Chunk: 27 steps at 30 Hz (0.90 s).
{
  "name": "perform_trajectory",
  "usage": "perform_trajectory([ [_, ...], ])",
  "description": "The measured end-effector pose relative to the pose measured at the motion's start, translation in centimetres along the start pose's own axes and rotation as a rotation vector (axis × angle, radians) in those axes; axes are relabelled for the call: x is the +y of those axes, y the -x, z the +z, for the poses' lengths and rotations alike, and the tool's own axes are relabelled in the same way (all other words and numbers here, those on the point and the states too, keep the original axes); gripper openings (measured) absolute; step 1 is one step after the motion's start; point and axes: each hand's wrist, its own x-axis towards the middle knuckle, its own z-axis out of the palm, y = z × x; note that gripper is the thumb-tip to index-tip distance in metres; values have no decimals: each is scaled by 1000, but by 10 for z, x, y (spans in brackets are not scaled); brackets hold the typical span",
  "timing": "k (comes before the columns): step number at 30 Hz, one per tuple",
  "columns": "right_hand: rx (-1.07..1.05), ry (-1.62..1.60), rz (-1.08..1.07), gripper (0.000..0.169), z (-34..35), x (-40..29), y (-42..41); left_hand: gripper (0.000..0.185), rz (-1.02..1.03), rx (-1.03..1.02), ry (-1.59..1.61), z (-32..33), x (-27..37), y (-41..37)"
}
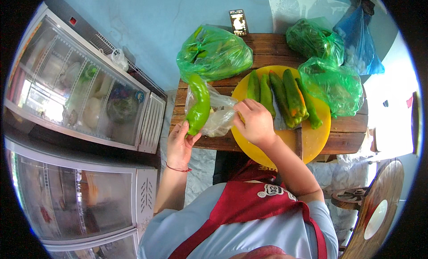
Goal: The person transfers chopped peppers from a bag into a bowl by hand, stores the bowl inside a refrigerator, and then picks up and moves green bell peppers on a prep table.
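Note:
My left hand (180, 143) grips a long, curved green pepper (198, 103) by its lower end and holds it up over the table's left part. The fingers of my right hand (255, 121) are closed on the edge of a clear plastic bag (219, 121), whose contents are hard to make out. Beside that hand, several long green peppers lie in a row on a round yellow cutting board (316, 148); one pepper (294, 95) has an orange streak. Partly under them rests a wide grey blade, apparently a cleaver's, with a dark brown handle (297, 143) towards me.
A green plastic bag of peppers (217, 55) stands at the back left of the wooden table (267, 46). Two more green bags (314, 39) sit on the right, near a hanging blue bag (359, 41). A phone (238, 22) leans on the wall. Glass-doored refrigerators (87, 88) line the left.

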Motion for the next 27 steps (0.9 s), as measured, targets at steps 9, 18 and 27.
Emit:
perform_trajectory([
  [9, -98, 121, 38, 21, 5, 2, 22, 27, 487, 72, -323, 38, 15, 11],
  [18, -88, 90, -84, 27, 15, -9, 20, 21, 100, -62, -57, 32, -27, -56],
  [27, -188, -489, 110, 32, 40, -42, 15, 20, -187, -81, 181, 10, -47, -67],
])
